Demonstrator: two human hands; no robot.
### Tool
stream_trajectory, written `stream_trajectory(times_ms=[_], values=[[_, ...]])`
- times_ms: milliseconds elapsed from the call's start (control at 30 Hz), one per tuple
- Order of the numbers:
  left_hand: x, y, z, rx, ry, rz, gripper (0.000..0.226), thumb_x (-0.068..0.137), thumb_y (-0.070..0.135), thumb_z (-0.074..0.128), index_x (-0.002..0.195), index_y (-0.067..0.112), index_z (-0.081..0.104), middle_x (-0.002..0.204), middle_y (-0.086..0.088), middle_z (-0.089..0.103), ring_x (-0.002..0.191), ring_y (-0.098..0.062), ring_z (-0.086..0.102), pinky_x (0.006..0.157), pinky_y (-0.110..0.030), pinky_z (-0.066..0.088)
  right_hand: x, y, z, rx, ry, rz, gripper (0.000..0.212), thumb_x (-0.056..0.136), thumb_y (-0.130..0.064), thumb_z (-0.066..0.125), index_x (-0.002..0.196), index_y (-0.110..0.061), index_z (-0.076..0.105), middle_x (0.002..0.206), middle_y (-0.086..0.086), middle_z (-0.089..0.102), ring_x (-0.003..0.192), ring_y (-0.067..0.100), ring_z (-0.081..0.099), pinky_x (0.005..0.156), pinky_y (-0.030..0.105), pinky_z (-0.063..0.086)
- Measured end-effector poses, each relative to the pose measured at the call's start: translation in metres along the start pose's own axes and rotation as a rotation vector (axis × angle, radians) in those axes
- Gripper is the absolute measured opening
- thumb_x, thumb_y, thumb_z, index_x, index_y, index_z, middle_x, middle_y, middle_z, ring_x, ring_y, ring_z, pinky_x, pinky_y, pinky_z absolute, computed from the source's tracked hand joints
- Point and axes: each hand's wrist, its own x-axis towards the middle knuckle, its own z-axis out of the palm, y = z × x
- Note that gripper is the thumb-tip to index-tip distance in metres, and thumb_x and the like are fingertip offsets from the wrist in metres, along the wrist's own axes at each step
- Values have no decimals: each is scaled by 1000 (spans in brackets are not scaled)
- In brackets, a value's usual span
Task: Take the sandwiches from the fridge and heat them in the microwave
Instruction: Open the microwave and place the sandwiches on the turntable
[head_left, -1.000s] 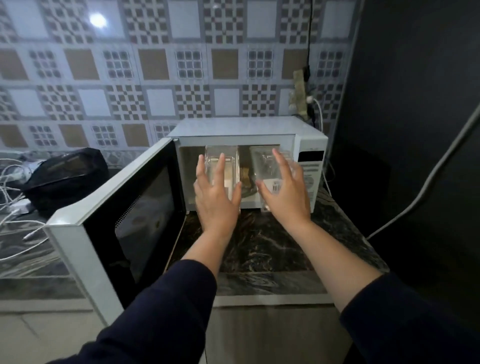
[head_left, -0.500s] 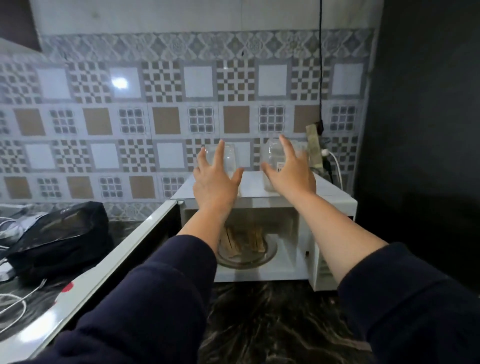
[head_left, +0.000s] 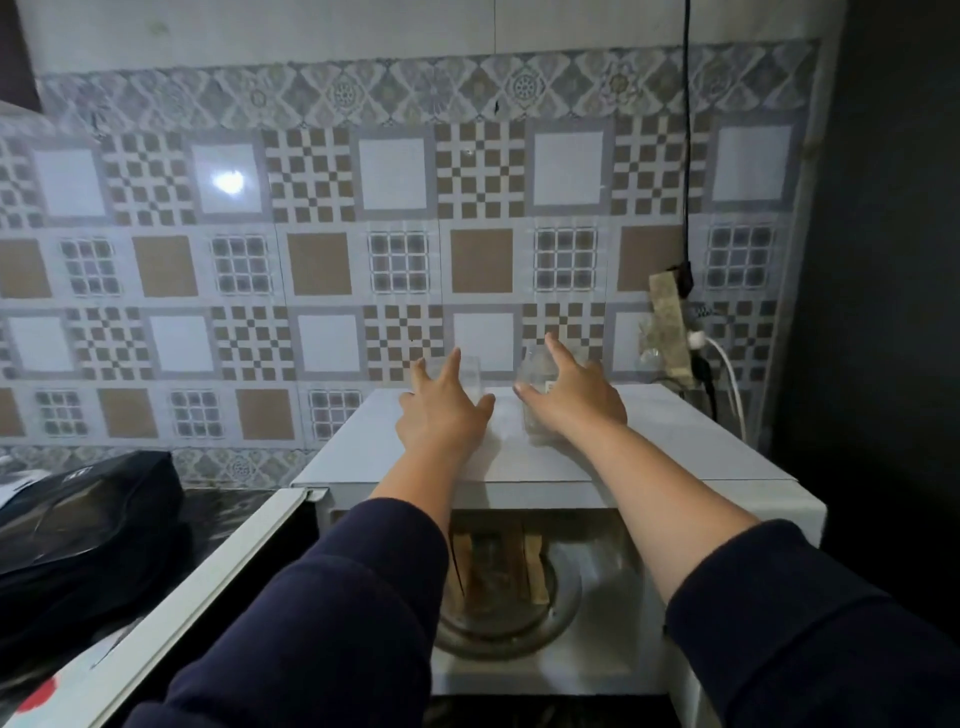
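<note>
A dark marble counter is being occupied by a white microwave, its door hanging open, and by a black bag lying beside it.

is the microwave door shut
No, the microwave door hangs wide open to the left, with the sandwiches visible on the turntable inside.
</note>
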Motion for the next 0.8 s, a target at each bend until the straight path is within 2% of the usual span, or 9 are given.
stream_trajectory(times_ms=[133,300,400,567,700,800], values=[[3,1,1,33,-22,-25,74,90,57,51,151,41,12,162,-2,3,130,-37,43,94,-51,47,1,4,5,-33,-43,34,78,87,-64,50,149,-47,5,158,9,20,136,35,38,96,42,45],[-4,5,-12,61,-2,-17,71,93,64,35,152,37,6,163,-2,2,141,-36,28,105,-57,36,-9,2,-8,-61,-69,41,77,87,-68,45,149,-46,4,160,10,14,139,37,32,101,46,41],[-25,6,-25,48,37,27,65,96,57,33,153,33,11,162,-4,7,145,-34,21,108,-56,32,-29,4,-22,-103,-44,9,69,90,-62,45,150,-40,18,157,10,19,138,38,30,105,48,38],[-82,4,-48,39,86,57,61,98,50,34,151,24,20,160,-6,15,143,-33,23,109,-54,32,-89,5,-45,-171,-35,-4,51,93,-51,44,139,-30,44,150,10,31,130,36,36,101,45,38],[-145,-8,-60,24,61,55,57,97,46,37,148,22,29,158,-6,22,140,-33,28,108,-53,32,-156,11,-52,-156,-89,-10,44,92,-50,45,132,-31,51,137,8,43,123,33,42,97,43,42],[-195,-19,-66,62,3,37,55,97,45,39,146,21,32,156,-6,25,139,-32,29,108,-53,32,-211,19,-52,-161,-172,12,43,93,-52,45,130,-31,52,141,6,41,126,32,41,100,46,41]])
